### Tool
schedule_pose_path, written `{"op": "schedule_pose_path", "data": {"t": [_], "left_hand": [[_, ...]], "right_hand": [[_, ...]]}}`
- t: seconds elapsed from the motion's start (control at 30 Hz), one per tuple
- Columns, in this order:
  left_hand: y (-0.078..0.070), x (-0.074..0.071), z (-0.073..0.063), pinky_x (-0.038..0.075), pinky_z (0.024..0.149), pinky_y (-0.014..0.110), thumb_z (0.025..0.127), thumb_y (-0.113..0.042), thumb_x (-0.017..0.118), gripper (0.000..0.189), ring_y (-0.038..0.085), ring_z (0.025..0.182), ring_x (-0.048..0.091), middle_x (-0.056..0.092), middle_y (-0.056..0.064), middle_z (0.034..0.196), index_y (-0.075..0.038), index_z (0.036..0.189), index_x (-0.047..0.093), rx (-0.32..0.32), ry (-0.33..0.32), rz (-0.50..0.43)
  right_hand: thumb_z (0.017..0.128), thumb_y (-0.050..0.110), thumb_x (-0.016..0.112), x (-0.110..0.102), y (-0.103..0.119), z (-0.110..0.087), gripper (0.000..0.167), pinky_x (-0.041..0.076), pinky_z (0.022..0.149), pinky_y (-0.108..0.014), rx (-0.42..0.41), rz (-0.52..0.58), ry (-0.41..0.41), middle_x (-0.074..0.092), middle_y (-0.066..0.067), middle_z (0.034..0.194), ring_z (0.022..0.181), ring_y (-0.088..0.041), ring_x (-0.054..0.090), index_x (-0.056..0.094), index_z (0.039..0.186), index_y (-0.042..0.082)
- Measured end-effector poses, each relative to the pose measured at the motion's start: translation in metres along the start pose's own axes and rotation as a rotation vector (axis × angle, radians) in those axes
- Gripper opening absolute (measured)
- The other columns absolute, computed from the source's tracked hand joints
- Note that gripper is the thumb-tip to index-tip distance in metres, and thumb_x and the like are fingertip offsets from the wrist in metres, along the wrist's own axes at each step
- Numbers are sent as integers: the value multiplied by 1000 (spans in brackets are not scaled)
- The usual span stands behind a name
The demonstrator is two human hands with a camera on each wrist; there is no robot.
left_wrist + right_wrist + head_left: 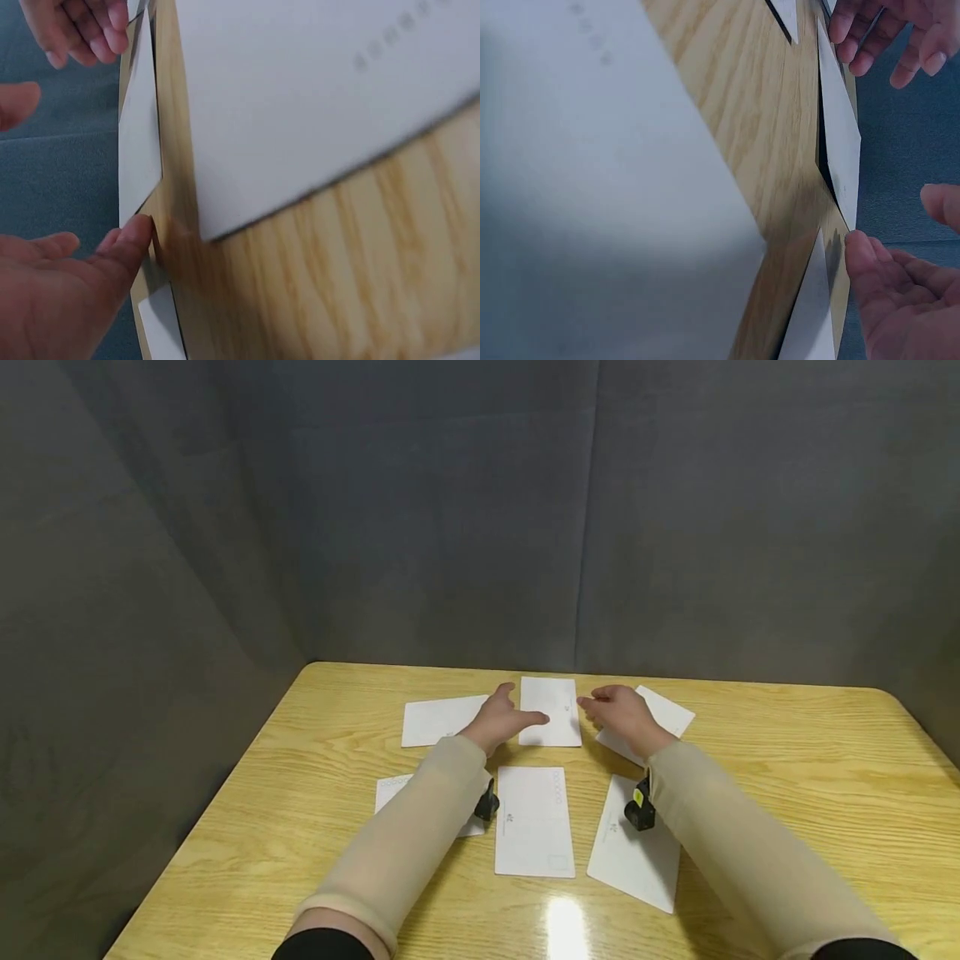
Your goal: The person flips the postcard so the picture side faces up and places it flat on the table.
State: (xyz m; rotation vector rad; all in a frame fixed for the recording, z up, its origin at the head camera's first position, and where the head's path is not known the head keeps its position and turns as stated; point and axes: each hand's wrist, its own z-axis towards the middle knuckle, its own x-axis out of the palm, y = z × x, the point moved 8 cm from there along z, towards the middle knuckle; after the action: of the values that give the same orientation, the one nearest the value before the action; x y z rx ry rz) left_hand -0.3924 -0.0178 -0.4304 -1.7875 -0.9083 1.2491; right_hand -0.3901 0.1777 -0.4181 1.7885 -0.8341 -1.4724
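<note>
My left hand (504, 722) reaches to the left side of the far middle postcard (550, 706), a white card with small print. Its thumb extends over the card, and its fingers spread toward the back. Facing it, my right hand (621, 714) has its fingertips by that card's right edge. In the right wrist view the right hand (907, 292) has a fingertip at the card's corner; whether it presses there I cannot tell. Under the right hand lies the far right postcard (667, 710), set at a slant. Neither hand visibly grips anything.
On the wooden table (787, 760) lie other white postcards: a far left one (438, 718), a near left one (390, 787) partly under my left sleeve, a near middle one (534, 827) and a tilted near right one (633, 860). A grey curtain (450, 527) hangs behind.
</note>
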Motion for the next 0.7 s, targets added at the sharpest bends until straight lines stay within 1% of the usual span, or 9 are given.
{"op": "schedule_pose_path", "data": {"t": [0.1, 0.27, 0.4, 0.5, 0.57, 0.63, 0.7], "left_hand": [[-2, 2, -2, 38, 115, 50, 92, -28, 77, 93, 39, 145, 38, 35, 22, 161, -6, 164, 21, -13, -2, 28], [-6, 3, -3, 38, 114, 47, 93, -24, 73, 85, 36, 145, 38, 34, 18, 163, -1, 161, 28, -18, -4, 112], [-8, 4, -4, 41, 113, 46, 93, -22, 72, 82, 36, 143, 42, 36, 19, 161, 2, 160, 30, -31, -5, 135], [-7, 6, -4, 42, 112, 47, 94, -22, 71, 80, 36, 141, 44, 37, 20, 160, 4, 159, 31, -45, 0, 129], [-7, 7, -3, 42, 112, 47, 94, -22, 70, 79, 36, 141, 44, 37, 20, 160, 4, 158, 32, -53, 3, 114], [-5, 6, -1, 41, 112, 49, 94, -21, 70, 77, 37, 141, 44, 38, 19, 160, 4, 157, 33, -67, 4, 82], [-2, 7, 2, 41, 112, 49, 94, -19, 69, 77, 36, 138, 45, 40, 19, 158, 4, 157, 33, -86, 2, 35]], "right_hand": [[108, 30, 55, 1, -2, 2, 60, 47, 104, -50, 32, 14, -4, 64, -27, 126, 114, -38, 61, 44, 145, -16], [107, 29, 56, 3, -2, 5, 60, 48, 103, -48, 75, 46, 14, 62, -27, 129, 116, -37, 61, 44, 145, -17], [107, 28, 56, 4, -2, 5, 58, 50, 100, -43, 116, 73, 9, 64, -25, 126, 110, -32, 64, 45, 143, -16], [106, 26, 57, 5, -4, 6, 54, 52, 92, -35, 145, 95, 6, 67, -19, 116, 96, -21, 65, 48, 141, -15], [106, 24, 57, 6, -4, 7, 52, 52, 86, -30, 146, 112, 12, 67, -15, 110, 87, -14, 63, 50, 140, -15], [106, 22, 57, 6, -3, 8, 51, 52, 82, -27, 136, 141, 20, 66, -13, 107, 81, -10, 61, 50, 138, -17], [106, 20, 57, 7, -2, 8, 51, 53, 80, -25, 129, 174, 28, 65, -13, 108, 81, -9, 60, 49, 139, -19]]}}
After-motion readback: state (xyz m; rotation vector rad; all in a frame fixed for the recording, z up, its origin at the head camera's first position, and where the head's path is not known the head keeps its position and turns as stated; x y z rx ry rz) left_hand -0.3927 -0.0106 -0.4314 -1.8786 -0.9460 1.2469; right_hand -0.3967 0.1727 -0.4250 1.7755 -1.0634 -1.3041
